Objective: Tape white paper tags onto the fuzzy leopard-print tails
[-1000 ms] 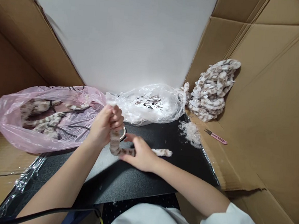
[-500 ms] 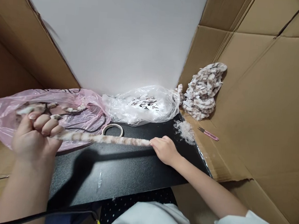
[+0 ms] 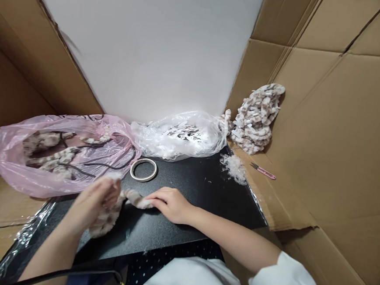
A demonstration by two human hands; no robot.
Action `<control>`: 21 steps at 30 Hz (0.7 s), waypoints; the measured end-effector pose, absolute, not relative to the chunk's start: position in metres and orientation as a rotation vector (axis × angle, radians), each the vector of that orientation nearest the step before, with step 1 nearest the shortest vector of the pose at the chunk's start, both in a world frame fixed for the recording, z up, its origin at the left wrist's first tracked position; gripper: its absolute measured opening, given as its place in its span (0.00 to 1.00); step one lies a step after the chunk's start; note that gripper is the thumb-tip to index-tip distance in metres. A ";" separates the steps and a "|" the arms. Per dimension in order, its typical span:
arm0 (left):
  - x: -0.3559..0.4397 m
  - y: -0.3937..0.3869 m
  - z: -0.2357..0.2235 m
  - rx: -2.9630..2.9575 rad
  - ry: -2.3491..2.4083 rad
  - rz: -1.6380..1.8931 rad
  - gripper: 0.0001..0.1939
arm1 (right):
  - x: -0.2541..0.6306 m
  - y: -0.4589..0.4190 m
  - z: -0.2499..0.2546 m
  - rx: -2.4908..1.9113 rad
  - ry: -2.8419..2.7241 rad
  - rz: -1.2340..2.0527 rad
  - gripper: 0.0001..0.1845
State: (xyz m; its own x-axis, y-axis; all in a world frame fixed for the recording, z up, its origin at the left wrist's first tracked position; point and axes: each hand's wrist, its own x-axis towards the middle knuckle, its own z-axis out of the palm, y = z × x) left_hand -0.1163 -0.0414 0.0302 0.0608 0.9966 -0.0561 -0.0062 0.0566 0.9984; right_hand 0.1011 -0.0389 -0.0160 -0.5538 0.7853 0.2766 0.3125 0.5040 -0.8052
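A fuzzy white-and-brown plush strip (image 3: 136,199) bends in a slack curve between my hands, low over the black tabletop. My left hand (image 3: 95,201) is closed around it at the left, a little blurred. A white tuft pokes out above those fingers, and a thicker furry part of the strip hangs below them. At the other side, my right hand (image 3: 173,205) pinches the strip's end between thumb and fingers. Just behind the strip lies a roll of tape (image 3: 143,170), flat on the table.
A pink plastic bag (image 3: 10,163) with furry pieces and dark cords lies at the left, beside a clear bag (image 3: 156,146) of white pieces. Furry strips (image 3: 257,117) are heaped against the cardboard. Pink thread snips (image 3: 263,171) and loose fluff (image 3: 236,167) lie at the right.
The strip was stretched straight between my hands and is now slack and curved. My left hand moved right and down towards me; my right hand moved left and slightly down.
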 end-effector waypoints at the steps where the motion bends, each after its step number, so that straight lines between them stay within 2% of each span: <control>1: -0.109 -0.042 0.023 1.249 1.215 1.044 0.26 | 0.093 -0.036 -0.019 -0.857 -2.191 0.925 0.14; 6: -0.099 -0.048 -0.003 1.316 1.306 0.894 0.26 | 0.134 -0.020 -0.030 -0.953 -2.300 0.943 0.30; 10: -0.107 -0.050 -0.015 1.296 1.283 0.881 0.26 | 0.221 -0.004 -0.022 -1.354 -1.480 0.992 0.36; 12: -0.107 -0.050 -0.017 1.281 1.281 0.892 0.25 | 0.241 -0.004 -0.012 -1.363 -1.328 0.977 0.37; 14: -0.105 -0.050 -0.018 1.274 1.283 0.888 0.26 | 0.231 -0.014 -0.004 -1.197 -1.254 1.096 0.35; 18: -0.099 -0.049 -0.016 1.277 1.302 0.896 0.26 | 0.153 -0.042 -0.011 -0.797 -1.134 1.670 0.29; 21: -0.098 -0.050 -0.015 1.275 1.323 0.906 0.27 | 0.113 -0.035 -0.027 -0.783 -0.979 1.894 0.29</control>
